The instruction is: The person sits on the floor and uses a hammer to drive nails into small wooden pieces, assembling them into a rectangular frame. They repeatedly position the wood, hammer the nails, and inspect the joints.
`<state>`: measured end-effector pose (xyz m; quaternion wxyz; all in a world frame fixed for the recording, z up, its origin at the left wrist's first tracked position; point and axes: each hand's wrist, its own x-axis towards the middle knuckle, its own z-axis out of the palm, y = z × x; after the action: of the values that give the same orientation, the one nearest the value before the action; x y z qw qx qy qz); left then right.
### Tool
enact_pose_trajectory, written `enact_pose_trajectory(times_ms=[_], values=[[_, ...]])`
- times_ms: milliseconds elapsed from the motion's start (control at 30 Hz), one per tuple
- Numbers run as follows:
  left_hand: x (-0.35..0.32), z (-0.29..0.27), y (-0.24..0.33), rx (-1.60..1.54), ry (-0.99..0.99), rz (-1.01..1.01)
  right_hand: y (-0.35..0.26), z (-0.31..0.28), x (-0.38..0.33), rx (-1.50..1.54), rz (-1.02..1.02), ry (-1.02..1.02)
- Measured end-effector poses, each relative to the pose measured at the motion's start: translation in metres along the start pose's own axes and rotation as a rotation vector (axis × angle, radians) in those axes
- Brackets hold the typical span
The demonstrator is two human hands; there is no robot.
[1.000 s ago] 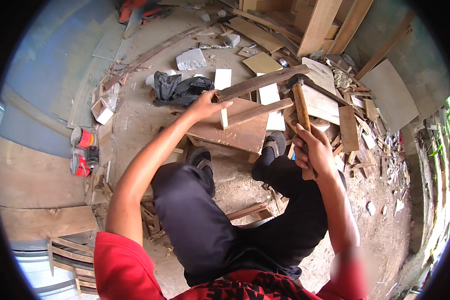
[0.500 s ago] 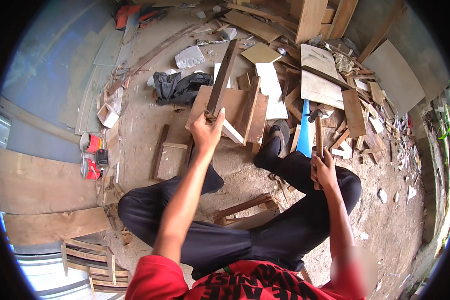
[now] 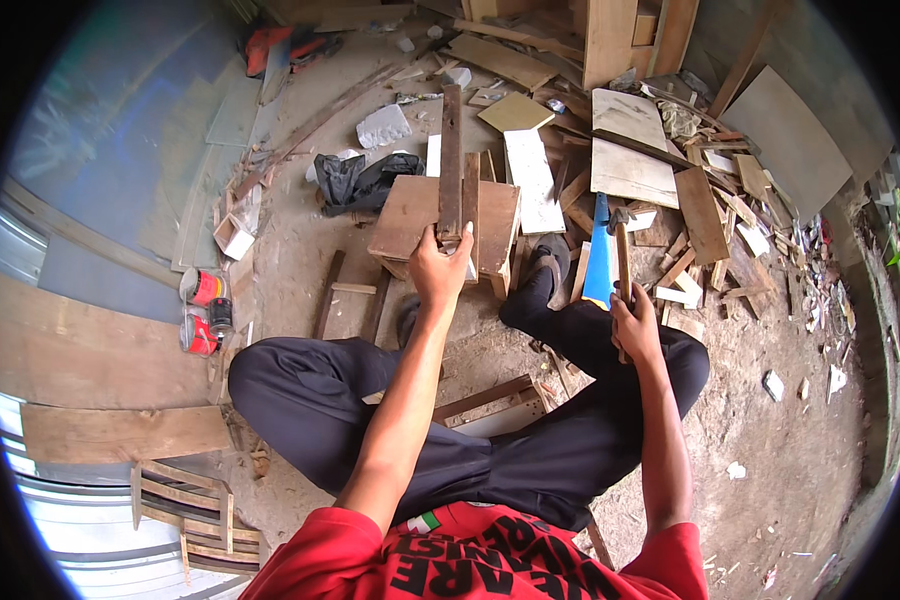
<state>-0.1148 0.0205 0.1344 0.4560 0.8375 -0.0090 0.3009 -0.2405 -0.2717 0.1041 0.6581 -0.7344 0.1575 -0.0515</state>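
Observation:
I am seated with my legs spread over a dirt floor. My left hand [image 3: 440,268] grips the near end of a long dark wooden strip [image 3: 451,160], which lies lengthwise on a small brown wooden stool [image 3: 406,215] in front of me. Beside the strip on the stool top lies a second, shorter slat [image 3: 472,200]. My right hand [image 3: 634,325] is closed around the wooden handle of a hammer [image 3: 621,250], its metal head up and away from me, to the right of the stool.
Offcuts and boards [image 3: 630,150] are piled to the far right. A blue saw blade [image 3: 600,250] lies by my right foot. Two red paint cans [image 3: 202,305] stand at left beside planks. A dark cloth [image 3: 365,180] lies behind the stool. A wooden frame [image 3: 490,405] sits between my legs.
My left hand has swung the strip from a slant to lie straight along the stool top. My right hand has lowered the hammer and moved it right.

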Motion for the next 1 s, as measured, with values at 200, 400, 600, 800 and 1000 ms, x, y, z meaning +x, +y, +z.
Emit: enact_pose_trajectory(times_ms=[200, 400, 600, 800, 1000], values=[[0.016, -0.015, -0.006, -0.275, -0.575, -0.212, -0.005, -0.007, -0.006, 0.100, 0.069, -0.003], [0.065, -0.029, -0.035, -1.050, -0.599, -0.671, 0.015, -0.017, -0.002, 0.078, 0.111, -0.018], [0.118, 0.002, -0.033, -1.075, -0.700, -0.773, 0.029, -0.019, 0.008, -0.072, 0.116, -0.052], [0.103, 0.031, 0.000, -1.053, -0.540, -0.846, 0.066, -0.033, 0.011, -0.362, 0.003, 0.052], [0.114, 0.041, -0.011, -1.103, -0.514, -0.852, 0.044, -0.022, 0.010, -0.516, -0.045, -0.017]])
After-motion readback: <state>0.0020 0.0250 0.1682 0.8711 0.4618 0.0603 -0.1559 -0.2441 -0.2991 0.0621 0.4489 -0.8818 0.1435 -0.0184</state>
